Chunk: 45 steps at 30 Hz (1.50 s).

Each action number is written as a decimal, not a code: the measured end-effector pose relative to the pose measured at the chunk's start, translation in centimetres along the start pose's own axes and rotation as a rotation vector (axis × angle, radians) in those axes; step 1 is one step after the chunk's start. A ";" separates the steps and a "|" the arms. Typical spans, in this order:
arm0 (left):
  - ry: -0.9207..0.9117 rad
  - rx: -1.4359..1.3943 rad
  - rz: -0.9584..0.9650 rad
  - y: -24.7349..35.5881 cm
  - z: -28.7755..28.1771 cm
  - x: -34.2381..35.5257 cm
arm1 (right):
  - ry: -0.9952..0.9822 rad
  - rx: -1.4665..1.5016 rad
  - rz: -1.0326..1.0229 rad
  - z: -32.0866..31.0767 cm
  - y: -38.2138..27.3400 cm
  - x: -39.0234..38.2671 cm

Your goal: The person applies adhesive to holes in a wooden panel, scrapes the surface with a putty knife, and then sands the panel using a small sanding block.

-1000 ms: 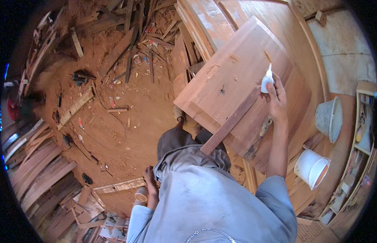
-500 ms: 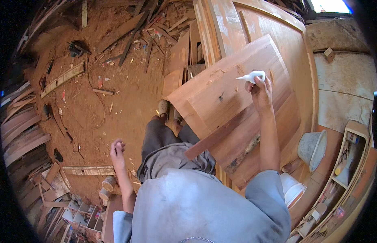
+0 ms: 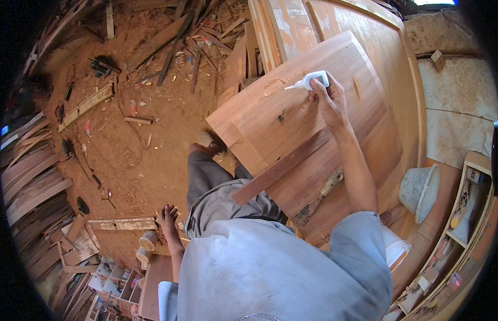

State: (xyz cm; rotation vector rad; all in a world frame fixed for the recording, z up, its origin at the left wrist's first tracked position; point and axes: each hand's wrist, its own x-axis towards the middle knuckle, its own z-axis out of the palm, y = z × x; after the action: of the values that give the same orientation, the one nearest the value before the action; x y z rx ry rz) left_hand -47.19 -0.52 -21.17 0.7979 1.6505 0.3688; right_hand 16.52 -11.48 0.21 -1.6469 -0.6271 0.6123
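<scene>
Apparently tilted white bottle (image 3: 310, 79) in right grip (image 3: 329, 101)

just the one white long-nozzled squeeze bottle (image 3: 309, 81), one round grey basin (image 3: 416, 191), one white plastic bucket (image 3: 393, 244), two bare hands (image 3: 331, 102)

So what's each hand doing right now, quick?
Left hand: open, fingers a little apart, nothing seen in it.
Right hand: closed around a white squeeze bottle with a thin nozzle.
</scene>
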 end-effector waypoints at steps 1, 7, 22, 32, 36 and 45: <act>-0.020 0.038 0.038 1.0 1.0 -0.4 | -0.009 -0.043 0.001 0.2 -0.2 0.0; -0.181 0.238 0.160 2.7 4.6 -0.8 | 0.009 -0.168 -0.029 0.9 0.5 -0.3; -0.216 0.330 0.162 3.4 5.7 3.8 | 0.024 -0.133 0.064 1.2 -0.1 0.1; -0.255 0.278 0.150 1.9 8.0 4.4 | 0.023 -0.129 0.051 1.3 -0.1 -0.2; -0.247 0.275 0.142 1.5 8.8 3.8 | 0.017 -0.112 0.052 1.5 -0.2 -0.2; -0.245 0.282 0.113 1.3 9.7 2.9 | 0.009 -0.099 0.054 1.8 -0.4 -0.3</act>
State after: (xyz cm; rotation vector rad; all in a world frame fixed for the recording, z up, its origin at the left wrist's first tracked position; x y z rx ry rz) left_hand -37.70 0.58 -24.90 1.1058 1.4468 0.1102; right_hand 15.03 -10.38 0.31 -1.7632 -0.6168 0.6213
